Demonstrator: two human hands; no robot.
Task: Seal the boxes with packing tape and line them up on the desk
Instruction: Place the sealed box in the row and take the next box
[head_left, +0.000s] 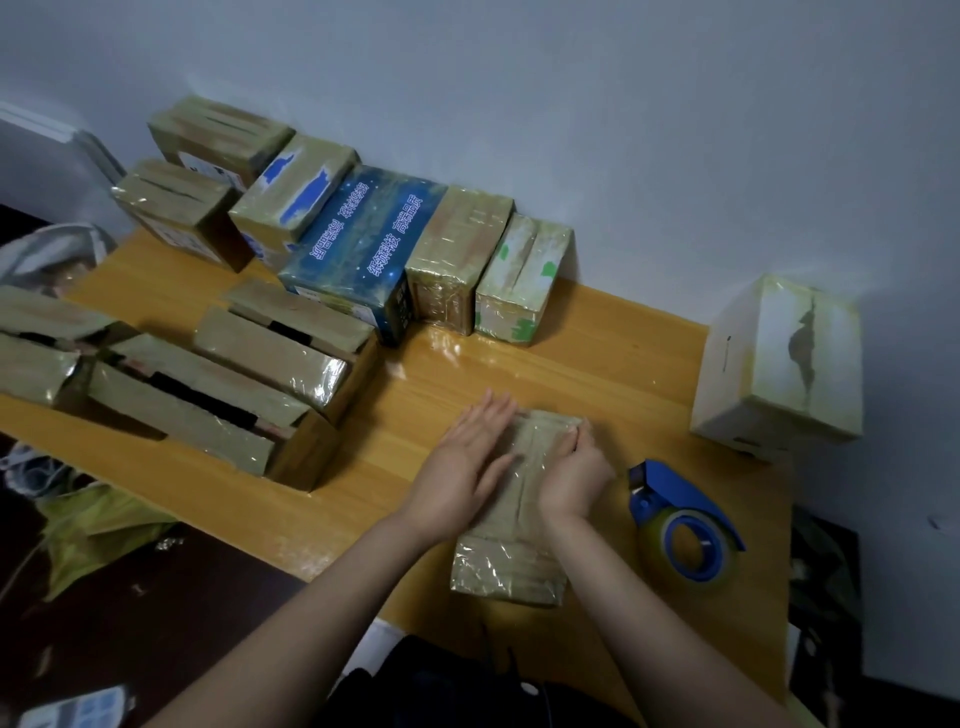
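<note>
Pressing tape flat on the small box (511, 566), near the front edge of the tabletop (597, 353). Left hand (470, 462) lies flat on its top, fingers straight and together, likely smoothing the strip along the seam. Right hand (574, 475) has fingers curled over the box's far right edge, probably steadying it against sliding. Tape dispenser (685, 525) parked just right of the box, within reach. Sealed boxes, blue box (358, 244) among them, lined along the back edge; open-flapped boxes (208, 400) wait at the left edge.
</note>
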